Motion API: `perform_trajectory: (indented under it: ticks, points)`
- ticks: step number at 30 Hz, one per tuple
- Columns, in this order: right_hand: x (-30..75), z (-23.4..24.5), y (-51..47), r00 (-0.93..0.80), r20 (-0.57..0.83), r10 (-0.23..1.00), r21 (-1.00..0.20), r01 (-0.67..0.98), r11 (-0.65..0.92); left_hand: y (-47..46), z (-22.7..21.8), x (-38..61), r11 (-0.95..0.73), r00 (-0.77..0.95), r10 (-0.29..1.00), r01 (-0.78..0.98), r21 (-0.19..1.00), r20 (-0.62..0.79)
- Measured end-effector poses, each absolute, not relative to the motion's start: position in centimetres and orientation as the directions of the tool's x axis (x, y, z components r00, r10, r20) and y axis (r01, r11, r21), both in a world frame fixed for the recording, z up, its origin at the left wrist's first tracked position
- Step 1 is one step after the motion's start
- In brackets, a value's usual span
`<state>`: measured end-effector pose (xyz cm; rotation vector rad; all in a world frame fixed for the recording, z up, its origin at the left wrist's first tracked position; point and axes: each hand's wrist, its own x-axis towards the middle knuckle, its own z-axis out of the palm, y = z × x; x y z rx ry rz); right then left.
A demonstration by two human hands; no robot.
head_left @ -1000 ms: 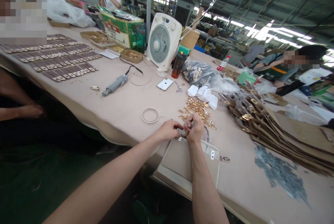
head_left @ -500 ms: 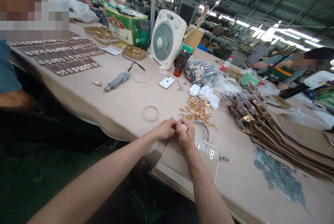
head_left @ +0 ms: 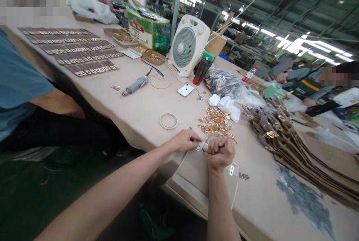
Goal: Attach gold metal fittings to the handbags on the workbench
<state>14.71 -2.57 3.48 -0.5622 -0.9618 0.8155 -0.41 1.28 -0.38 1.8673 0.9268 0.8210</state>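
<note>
Now right hand (head_left: 220, 153) fisted round tool handle (head_left: 206, 148), tip on metal clasp (head_left: 199, 146); left hand (head_left: 185, 140) pinches clasp on beige panel (head_left: 193, 175) at desk's (head_left: 146, 110) near edge. Fastening seemingly underway; steady hold needed.

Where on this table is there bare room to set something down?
Bare cloth lies between the grey power screwdriver and the white ring, and along the near edge between the right hand gripping a beige handle and the grey scatter of small parts. Crowded around the gold clip pile and the brown stacked sheets.
</note>
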Motion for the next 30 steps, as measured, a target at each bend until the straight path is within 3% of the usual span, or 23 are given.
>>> perform_trajectory:
  ticks: [6,13,18,20,22,25,30]
  points:
    - [12.7,2.2,-4.1,0.233,0.54,0.809,-0.775,-0.236,0.586,1.2,0.0,-0.6,-0.363,0.553,0.814,0.248,0.898,0.176]
    - [12.7,1.2,-3.9,0.166,0.61,0.775,-0.792,0.102,0.602,1.5,-0.2,-0.5,-0.346,0.564,0.812,0.258,0.902,0.15]
    - [12.7,1.3,-2.7,0.161,0.56,0.813,-0.812,0.305,0.498,1.4,-0.1,-0.5,-0.348,0.564,0.814,0.281,0.894,0.139]
    - [12.7,1.7,-2.2,0.212,0.495,0.842,-0.862,0.241,0.446,1.3,-0.1,-0.6,-0.358,0.565,0.812,0.284,0.889,0.147]
    - [12.8,2.4,-1.7,0.271,0.407,0.872,-0.912,0.077,0.402,1.3,-0.1,-0.7,-0.369,0.561,0.813,0.291,0.882,0.155]
    - [13.3,3.5,-1.1,0.329,0.343,0.88,-0.898,-0.16,0.41,1.4,-0.1,-0.8,-0.34,0.528,0.84,0.335,0.879,0.124]
    - [13.6,3.8,-1.1,0.242,0.339,0.909,-0.885,-0.245,0.396,1.6,-0.2,-0.8,-0.303,0.514,0.852,0.33,0.894,0.099]
